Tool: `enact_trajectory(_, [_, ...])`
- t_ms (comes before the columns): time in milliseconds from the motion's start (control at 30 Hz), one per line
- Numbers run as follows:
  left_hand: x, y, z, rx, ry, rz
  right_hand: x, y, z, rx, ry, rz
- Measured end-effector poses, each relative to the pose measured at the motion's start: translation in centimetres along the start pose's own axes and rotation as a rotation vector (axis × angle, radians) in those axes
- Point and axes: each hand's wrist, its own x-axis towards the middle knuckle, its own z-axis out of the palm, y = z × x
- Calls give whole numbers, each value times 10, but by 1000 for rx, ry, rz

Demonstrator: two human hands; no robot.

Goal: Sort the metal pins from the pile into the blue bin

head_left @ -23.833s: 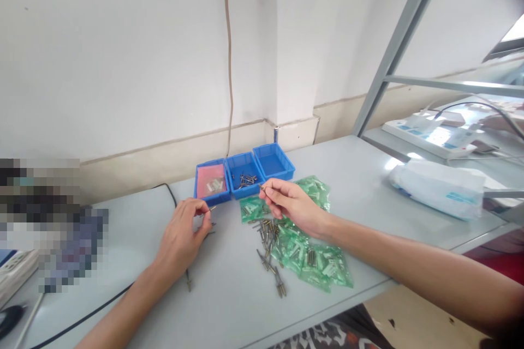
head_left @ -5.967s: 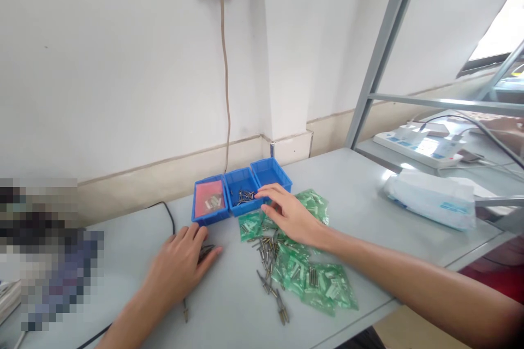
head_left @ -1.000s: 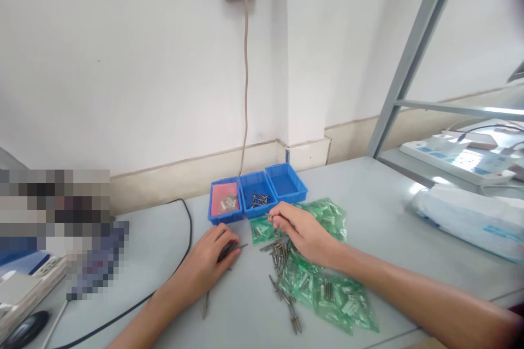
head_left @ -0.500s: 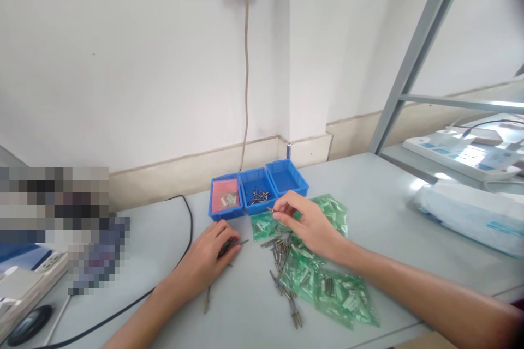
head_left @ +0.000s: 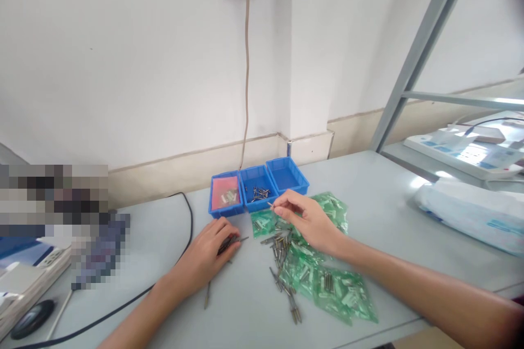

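Where a second ago it dipped into the loose pins point(head_left: 280, 245), the right hand point(head_left: 305, 218) now lifts one pin point(head_left: 271, 205), pinched, toward the middle blue bin point(head_left: 257, 195). Left of that bin, the left hand point(head_left: 208, 253) stays flat, fingers closed over several pins point(head_left: 231, 242).

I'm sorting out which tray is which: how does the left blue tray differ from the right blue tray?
The left blue tray has a pink liner with a few pale small parts on it; the right blue tray shows only a bare blue floor. The left blue tray sits just beyond the left hand, the right blue tray just beyond the right hand. Both are small, open, and flank the same middle tray.
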Motion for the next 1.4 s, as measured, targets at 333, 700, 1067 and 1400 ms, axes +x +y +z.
enact_trajectory(333, [0, 0, 0, 10, 13, 11, -1, 0, 0, 73, -36, 51])
enact_trajectory(700, [-1, -3, 1, -6, 16, 17, 1, 0, -3, 181, -39, 104])
enact_trajectory(1067, [0, -2, 0, 2, 5, 2, 3, -1, -2, 229, -11, 110])
enact_trajectory(1400, [0, -2, 1, -3, 4, -3, 3, -1, -2, 206, 47, 109])
